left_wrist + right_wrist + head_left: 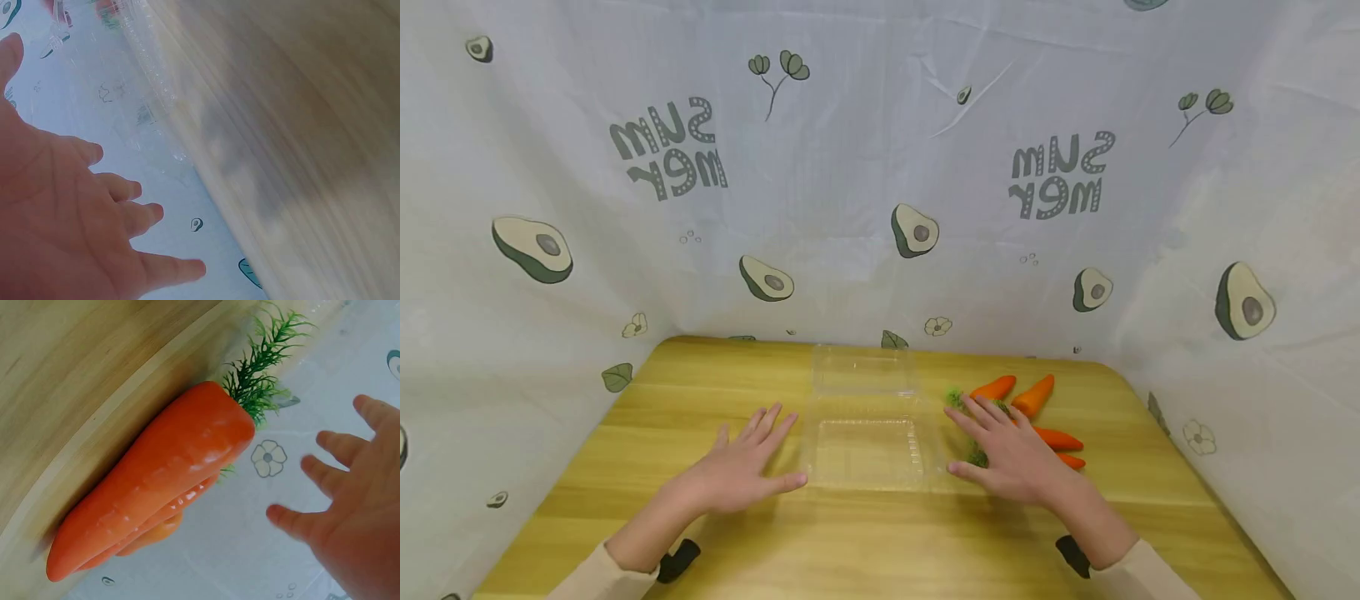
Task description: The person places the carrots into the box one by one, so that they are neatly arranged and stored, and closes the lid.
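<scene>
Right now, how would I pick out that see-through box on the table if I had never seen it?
Start at the yellow wooden table in front of the avocado-print cloth. Between the left hand and the right hand lies the clear plastic box, its hinged lid open toward the cloth. Unlike the bright orange carrots to its right, it is colourless and nearly invisible, holding nothing.

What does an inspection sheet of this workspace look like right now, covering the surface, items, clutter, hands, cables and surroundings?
Surface: wooden table, light grain, rounded far corners.
Job's things: clear plastic clamshell box, lid open toward the back; four toy carrots with green tops to its right.
Clutter: nothing seen.
Hands: left hand flat with fingers spread, left of the box; right hand flat with fingers spread, over the carrots' leafy ends.
Cables: nothing seen; a dark strap at each wrist.
Surroundings: white avocado-print cloth on three sides.
</scene>
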`<state>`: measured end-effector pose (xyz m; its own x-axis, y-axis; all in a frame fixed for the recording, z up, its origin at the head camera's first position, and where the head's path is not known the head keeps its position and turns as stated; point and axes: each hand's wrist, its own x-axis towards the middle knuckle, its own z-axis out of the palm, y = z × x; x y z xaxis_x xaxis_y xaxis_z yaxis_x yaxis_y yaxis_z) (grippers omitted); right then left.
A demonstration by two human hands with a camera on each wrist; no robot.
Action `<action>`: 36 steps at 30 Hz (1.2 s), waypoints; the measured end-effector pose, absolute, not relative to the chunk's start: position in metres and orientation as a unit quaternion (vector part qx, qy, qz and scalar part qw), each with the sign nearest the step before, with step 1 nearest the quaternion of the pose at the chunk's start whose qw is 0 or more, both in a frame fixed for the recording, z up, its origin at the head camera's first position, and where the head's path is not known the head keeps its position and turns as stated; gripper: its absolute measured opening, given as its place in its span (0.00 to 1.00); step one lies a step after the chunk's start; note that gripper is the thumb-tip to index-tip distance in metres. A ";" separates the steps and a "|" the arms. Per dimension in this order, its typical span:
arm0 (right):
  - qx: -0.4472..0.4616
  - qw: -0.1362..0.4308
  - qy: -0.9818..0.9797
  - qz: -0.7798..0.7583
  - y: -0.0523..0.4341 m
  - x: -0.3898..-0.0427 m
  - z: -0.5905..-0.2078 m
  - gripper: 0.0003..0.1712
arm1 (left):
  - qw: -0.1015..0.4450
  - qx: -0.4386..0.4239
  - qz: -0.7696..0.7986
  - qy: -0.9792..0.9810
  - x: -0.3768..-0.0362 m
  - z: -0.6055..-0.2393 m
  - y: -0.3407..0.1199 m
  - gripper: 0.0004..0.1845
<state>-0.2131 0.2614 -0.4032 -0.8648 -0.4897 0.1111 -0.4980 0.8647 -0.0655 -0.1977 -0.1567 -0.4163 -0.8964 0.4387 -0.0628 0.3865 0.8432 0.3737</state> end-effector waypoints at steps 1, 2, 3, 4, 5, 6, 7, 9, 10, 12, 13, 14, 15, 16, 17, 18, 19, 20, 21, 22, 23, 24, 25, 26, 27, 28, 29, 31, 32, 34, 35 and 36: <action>0.257 0.049 -0.964 0.047 0.262 -0.213 -0.404 0.44 | 0.073 0.216 0.178 0.957 -0.198 -0.417 -0.157 0.51; 0.256 0.051 -0.964 0.050 0.262 -0.214 -0.404 0.44 | 0.071 0.217 0.178 0.957 -0.199 -0.417 -0.156 0.51; 0.254 0.051 -0.964 0.055 0.263 -0.214 -0.404 0.43 | 0.068 0.216 0.178 0.958 -0.200 -0.418 -0.156 0.50; 0.250 0.051 -0.965 0.059 0.263 -0.214 -0.405 0.42 | 0.062 0.216 0.180 0.958 -0.201 -0.418 -0.156 0.50; 0.248 0.053 -0.965 0.063 0.263 -0.214 -0.405 0.40 | 0.056 0.216 0.183 0.958 -0.202 -0.419 -0.155 0.50; 0.247 0.055 -0.965 0.065 0.264 -0.215 -0.406 0.38 | 0.049 0.215 0.187 0.957 -0.203 -0.419 -0.155 0.49; 0.247 0.058 -0.965 0.066 0.264 -0.215 -0.406 0.36 | 0.041 0.213 0.191 0.957 -0.203 -0.419 -0.155 0.47; 0.245 0.061 -0.965 0.066 0.264 -0.216 -0.407 0.33 | 0.027 0.207 0.201 0.957 -0.204 -0.419 -0.154 0.44; 0.245 0.063 -0.965 0.066 0.264 -0.216 -0.407 0.31 | 0.021 0.204 0.207 0.957 -0.204 -0.419 -0.153 0.42; 0.243 0.068 -0.965 0.065 0.264 -0.216 -0.408 0.28 | 0.016 0.194 0.220 0.956 -0.205 -0.418 -0.151 0.38; 0.243 0.070 -0.965 0.066 0.264 -0.216 -0.408 0.27 | 0.015 0.189 0.227 0.955 -0.205 -0.418 -0.150 0.37; 0.242 0.071 -0.965 0.068 0.264 -0.215 -0.407 0.26 | 0.015 0.183 0.234 0.955 -0.205 -0.419 -0.149 0.35; 0.242 0.073 -0.965 0.068 0.264 -0.215 -0.407 0.25 | 0.017 0.178 0.242 0.954 -0.206 -0.419 -0.148 0.35; 0.241 0.075 -0.965 0.068 0.264 -0.215 -0.407 0.25 | 0.019 0.171 0.252 0.952 -0.206 -0.418 -0.146 0.34; 0.241 0.077 -0.965 0.068 0.264 -0.215 -0.406 0.24 | 0.023 0.165 0.265 0.950 -0.207 -0.418 -0.145 0.34; 0.243 0.080 -0.964 0.069 0.264 -0.214 -0.406 0.23 | 0.026 0.158 0.279 0.947 -0.208 -0.418 -0.144 0.35; 0.245 0.084 -0.963 0.069 0.265 -0.214 -0.406 0.23 | 0.028 0.149 0.291 0.945 -0.208 -0.419 -0.143 0.35; 0.249 0.089 -0.962 0.071 0.265 -0.215 -0.406 0.22 | 0.029 0.140 0.306 0.941 -0.209 -0.419 -0.142 0.35; 0.253 0.095 -0.960 0.072 0.265 -0.215 -0.406 0.22 | 0.029 0.132 0.321 0.938 -0.209 -0.419 -0.140 0.35; 0.257 0.101 -0.958 0.074 0.265 -0.215 -0.407 0.21 | 0.029 0.123 0.336 0.933 -0.209 -0.420 -0.139 0.35; 0.263 0.108 -0.956 0.076 0.265 -0.215 -0.407 0.21 | 0.028 0.117 0.351 0.929 -0.209 -0.421 -0.138 0.34; 0.267 0.114 -0.954 0.077 0.265 -0.216 -0.407 0.20 | 0.027 0.112 0.362 0.925 -0.209 -0.423 -0.137 0.34; 0.270 0.119 -0.952 0.079 0.266 -0.216 -0.408 0.20 | 0.027 0.108 0.373 0.921 -0.209 -0.425 -0.136 0.34; 0.273 0.121 -0.951 0.082 0.265 -0.216 -0.408 0.20 | 0.027 0.109 0.383 0.917 -0.208 -0.426 -0.135 0.34; 0.274 0.123 -0.950 0.083 0.265 -0.216 -0.408 0.20 | 0.029 0.109 0.394 0.912 -0.208 -0.427 -0.134 0.33; 0.274 0.124 -0.950 0.085 0.265 -0.216 -0.408 0.19 | 0.032 0.110 0.403 0.908 -0.207 -0.429 -0.133 0.33; 0.274 0.123 -0.950 0.087 0.265 -0.216 -0.408 0.19 | 0.037 0.111 0.411 0.904 -0.207 -0.430 -0.133 0.33; 0.270 0.121 -0.951 0.093 0.265 -0.215 -0.408 0.19 | 0.048 0.114 0.423 0.898 -0.206 -0.432 -0.131 0.34; 0.268 0.119 -0.951 0.097 0.265 -0.215 -0.408 0.19 | 0.053 0.116 0.427 0.895 -0.205 -0.433 -0.131 0.34; 0.261 0.118 -0.953 0.103 0.265 -0.214 -0.408 0.19 | 0.062 0.118 0.432 0.892 -0.205 -0.435 -0.130 0.35; 0.257 0.117 -0.953 0.106 0.266 -0.214 -0.409 0.19 | 0.065 0.120 0.433 0.891 -0.205 -0.435 -0.129 0.35; 0.253 0.116 -0.954 0.111 0.267 -0.213 -0.409 0.19 | 0.067 0.123 0.431 0.891 -0.205 -0.436 -0.128 0.35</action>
